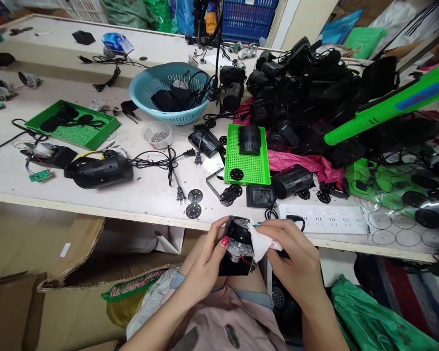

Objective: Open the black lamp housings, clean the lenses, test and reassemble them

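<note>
My left hand grips the side of an opened black plastic housing above my lap. Inside it show a clear plastic part, a small motor-like piece and thin red wires. My right hand pinches a white cloth or tissue and presses it against the housing's right side. Part of the housing is hidden behind the cloth and fingers. Just beyond my hands, on the table's front edge, lie a square black part and a white power strip.
A green perforated tray carries a black cylindrical housing. A blue basket holds black parts and cords. Black housings are heaped at the right, near a long green tool-like object. Clear discs lie at the right edge; cardboard stands below left.
</note>
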The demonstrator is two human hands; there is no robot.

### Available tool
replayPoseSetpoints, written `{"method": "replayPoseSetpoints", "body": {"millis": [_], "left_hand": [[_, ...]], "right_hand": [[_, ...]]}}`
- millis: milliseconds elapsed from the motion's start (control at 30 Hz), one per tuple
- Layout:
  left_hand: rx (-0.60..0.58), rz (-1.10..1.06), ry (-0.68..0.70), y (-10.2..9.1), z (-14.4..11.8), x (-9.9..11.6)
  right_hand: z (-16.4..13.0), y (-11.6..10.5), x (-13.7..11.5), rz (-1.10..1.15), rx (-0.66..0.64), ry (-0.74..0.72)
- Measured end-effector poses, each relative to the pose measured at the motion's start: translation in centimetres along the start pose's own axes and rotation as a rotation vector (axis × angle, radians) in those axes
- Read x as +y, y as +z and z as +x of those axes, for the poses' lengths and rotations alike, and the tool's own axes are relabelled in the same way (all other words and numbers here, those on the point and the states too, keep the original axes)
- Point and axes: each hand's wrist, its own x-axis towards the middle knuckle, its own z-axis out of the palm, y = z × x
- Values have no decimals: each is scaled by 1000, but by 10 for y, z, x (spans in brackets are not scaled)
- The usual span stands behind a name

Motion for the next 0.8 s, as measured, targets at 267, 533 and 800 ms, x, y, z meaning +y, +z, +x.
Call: {"method": "replayPoseSetpoints", "body": {"millis": [267, 533, 800], "left_hand": [[-34, 35, 34, 1, 2, 6], [66, -33, -44, -4, 10, 0], [-66, -44, -32, -3, 6, -3]], "right_hand": [[2, 0, 1, -10, -46, 67], [-12, -10, 20, 64, 7, 314], [-4, -15, 22, 279, 309, 600]]}}
